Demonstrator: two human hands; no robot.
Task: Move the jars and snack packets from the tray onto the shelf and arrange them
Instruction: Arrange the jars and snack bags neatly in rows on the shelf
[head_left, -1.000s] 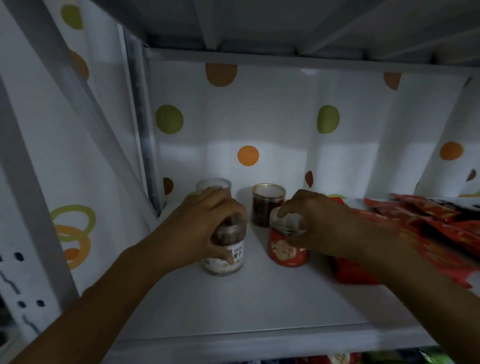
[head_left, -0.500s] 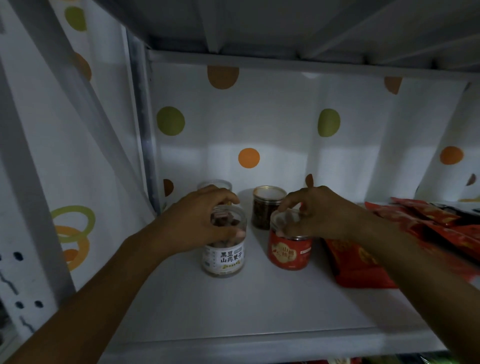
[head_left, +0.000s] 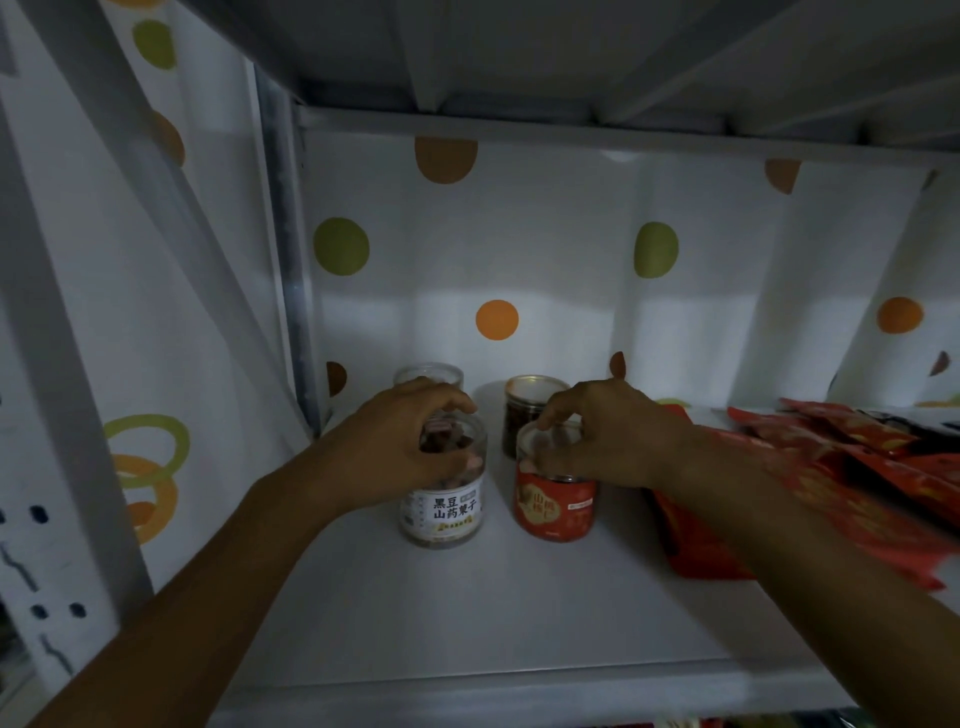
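Red jar (head_left: 553, 506) in my right hand (head_left: 608, 436), white-labelled jar (head_left: 444, 499) in my left hand (head_left: 395, 447) — fingers (head_left: 558, 410) curled round both tops, arranging; I'd release next.

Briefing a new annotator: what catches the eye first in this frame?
On the shelf, the left hand grips the top of the white-labelled jar and the right hand pinches the rim of the red jar beside it. Red snack packets pile at the right; a clear jar and a dark jar stand behind.
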